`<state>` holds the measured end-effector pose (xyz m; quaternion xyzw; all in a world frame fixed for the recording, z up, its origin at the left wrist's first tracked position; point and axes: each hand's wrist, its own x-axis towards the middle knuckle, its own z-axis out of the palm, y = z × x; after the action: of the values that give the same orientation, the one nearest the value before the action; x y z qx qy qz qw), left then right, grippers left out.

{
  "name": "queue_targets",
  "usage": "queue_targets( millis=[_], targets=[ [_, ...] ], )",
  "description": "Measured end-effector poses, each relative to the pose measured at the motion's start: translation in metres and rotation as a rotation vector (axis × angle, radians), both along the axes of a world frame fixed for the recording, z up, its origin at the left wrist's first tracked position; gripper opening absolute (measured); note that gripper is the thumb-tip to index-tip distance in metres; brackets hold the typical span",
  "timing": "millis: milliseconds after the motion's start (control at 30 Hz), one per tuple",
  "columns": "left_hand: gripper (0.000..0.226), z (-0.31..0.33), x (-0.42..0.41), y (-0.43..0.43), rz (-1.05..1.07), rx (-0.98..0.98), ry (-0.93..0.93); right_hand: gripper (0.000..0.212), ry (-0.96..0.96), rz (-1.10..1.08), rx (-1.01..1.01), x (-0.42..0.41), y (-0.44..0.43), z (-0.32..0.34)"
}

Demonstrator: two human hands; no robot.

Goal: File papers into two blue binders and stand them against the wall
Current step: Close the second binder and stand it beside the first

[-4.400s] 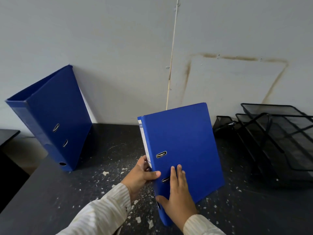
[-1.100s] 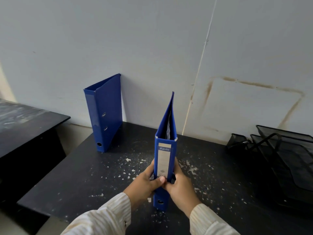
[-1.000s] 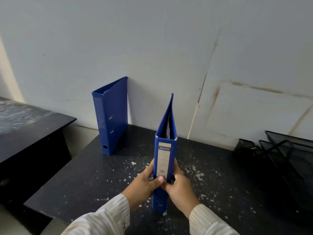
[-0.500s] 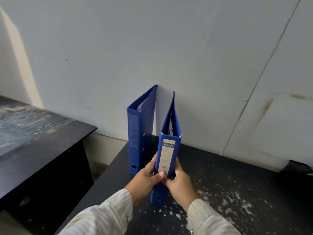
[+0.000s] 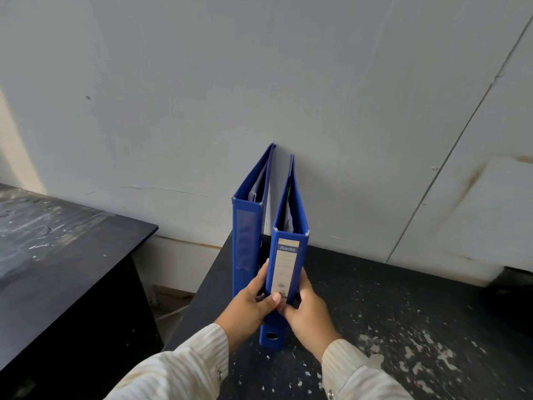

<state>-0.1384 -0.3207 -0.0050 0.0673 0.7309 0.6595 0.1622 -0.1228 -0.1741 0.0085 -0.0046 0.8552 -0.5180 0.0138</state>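
**Second binder brought alongside the first at the wall**

Head view: a second ago the labelled binder [image 5: 288,255] stood well apart from the plain binder [image 5: 248,241]; now it stands just beside it at the tabletop's [image 5: 403,298] back left corner, far edges near the wall [image 5: 202,96]. The left hand [image 5: 253,304] and right hand [image 5: 308,310] clasp its spine from either side. Only letting go seems left. Both binders hold papers, visible from above.
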Motion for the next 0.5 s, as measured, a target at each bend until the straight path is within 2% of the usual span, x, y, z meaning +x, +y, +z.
queue_targets(
  millis=[167,333,500],
  targets=[
    [0.058,0.006,0.004,-0.008,-0.005,0.042,0.008,0.081,0.098,-0.063,0.044,0.002,-0.005,0.009],
    [0.051,0.026,0.011,-0.010,0.011,0.061,0.068,0.101,0.350,-0.131,0.096,0.012,-0.004,0.045],
    [0.046,0.059,0.009,-0.013,0.070,0.043,0.195,0.088,0.552,-0.059,0.292,0.013,-0.003,0.078]
  ],
)
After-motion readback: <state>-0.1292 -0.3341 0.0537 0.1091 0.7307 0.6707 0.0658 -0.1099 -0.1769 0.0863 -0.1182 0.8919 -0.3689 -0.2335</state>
